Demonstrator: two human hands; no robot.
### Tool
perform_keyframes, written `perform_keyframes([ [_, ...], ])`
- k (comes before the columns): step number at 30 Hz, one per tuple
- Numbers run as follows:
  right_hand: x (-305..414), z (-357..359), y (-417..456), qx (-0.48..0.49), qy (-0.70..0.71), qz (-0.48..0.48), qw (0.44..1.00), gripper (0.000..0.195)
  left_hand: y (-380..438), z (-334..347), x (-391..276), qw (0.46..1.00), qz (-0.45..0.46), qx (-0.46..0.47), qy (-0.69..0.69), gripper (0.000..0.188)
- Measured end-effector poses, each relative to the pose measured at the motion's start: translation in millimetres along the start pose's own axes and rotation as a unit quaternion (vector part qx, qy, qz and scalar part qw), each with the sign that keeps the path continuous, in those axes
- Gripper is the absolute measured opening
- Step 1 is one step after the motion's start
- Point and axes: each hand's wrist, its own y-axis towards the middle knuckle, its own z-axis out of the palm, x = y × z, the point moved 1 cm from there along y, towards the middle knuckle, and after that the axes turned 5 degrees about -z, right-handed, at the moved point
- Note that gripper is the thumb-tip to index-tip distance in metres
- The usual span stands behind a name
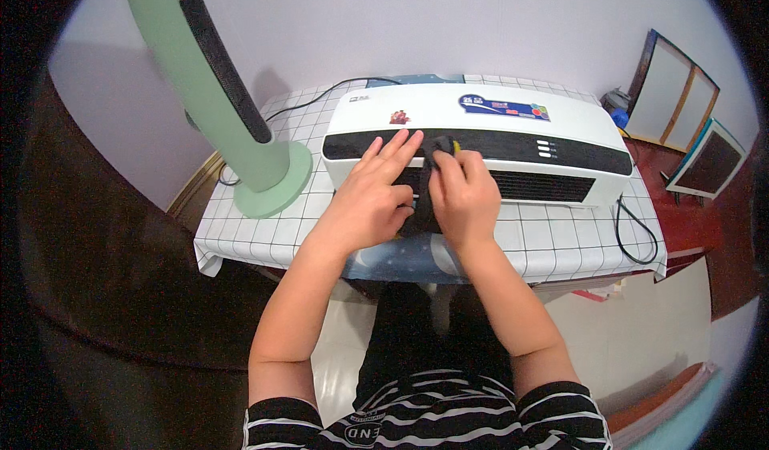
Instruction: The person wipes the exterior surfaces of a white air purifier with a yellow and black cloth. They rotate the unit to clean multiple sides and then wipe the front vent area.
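Observation:
A long white electric heater (414, 104) with a glossy black front band and a dark louvred outlet lies before me. My left hand (375, 200) rests against its front, three fingers stretched onto the black band. Its thumb and another finger are bent beside a dark cloth (428, 203); whether they pinch it is hidden. My right hand (467, 194) grips the bunched upper part of this cloth, which has a yellow patch, against the band. The cloth hangs down between both hands over the outlet. Three light buttons (543, 149) sit to the right.
A green tower fan (198, 101) stands at the left on the white checked tablecloth (553, 239). Black cords (637, 239) lie at the right and behind the heater. Framed panels (673, 89) lean against the wall at the far right, near a small framed screen-like object (706, 158).

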Motion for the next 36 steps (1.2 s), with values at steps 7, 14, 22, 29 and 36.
perform_keyframes([
  [7, -39, -49, -10, -0.029, -0.041, 0.077, 0.996, 0.022, 37, 26, -28, 0.998, 0.052, 0.009, -0.035, 0.011],
  [14, -89, -83, -26, -0.087, -0.059, 0.125, 0.987, 0.018, 47, 41, -41, 0.999, 0.045, -0.002, -0.019, 0.012],
  [22, -131, -117, -36, -0.139, -0.089, 0.187, 0.968, 0.014, 48, 41, -45, 0.999, 0.037, -0.003, -0.015, 0.012],
  [29, -142, -122, -53, -0.148, -0.128, 0.254, 0.947, 0.018, 48, 43, -47, 0.999, 0.026, -0.004, -0.019, 0.016],
  [36, -157, -119, -90, -0.063, -0.141, 0.361, 0.92, 0.018, 49, 47, -46, 0.999, 0.033, -0.013, -0.038, 0.019],
])
